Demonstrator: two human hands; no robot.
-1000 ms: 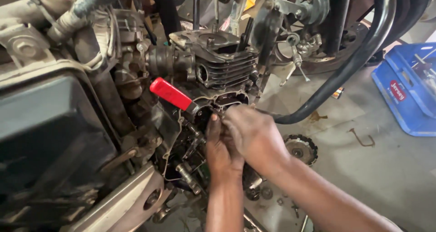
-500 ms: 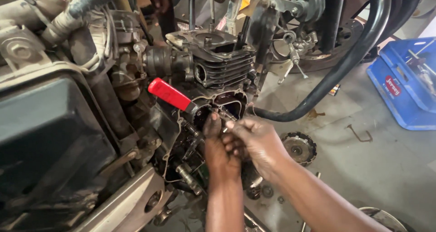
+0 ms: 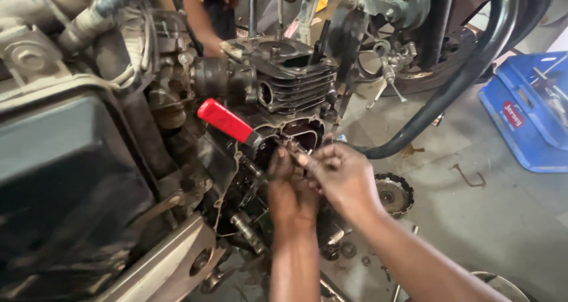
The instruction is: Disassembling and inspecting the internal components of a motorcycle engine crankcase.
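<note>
Both hands sit together at the open engine case [image 3: 296, 130]. The left hand [image 3: 290, 189] and right hand [image 3: 343, 178] pinch one small metal part [image 3: 297, 152], too tiny to identify. One red-handled tool [image 3: 225, 120] sticks out just left of them; its tip is hidden. One clutch disc [image 3: 393, 192] lies right, on the floor.

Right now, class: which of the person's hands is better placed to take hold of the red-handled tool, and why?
Left. The left hand sits just below the red-handled tool at the open engine case; the right hand is farther away, fingers pinched around a small part.
</note>
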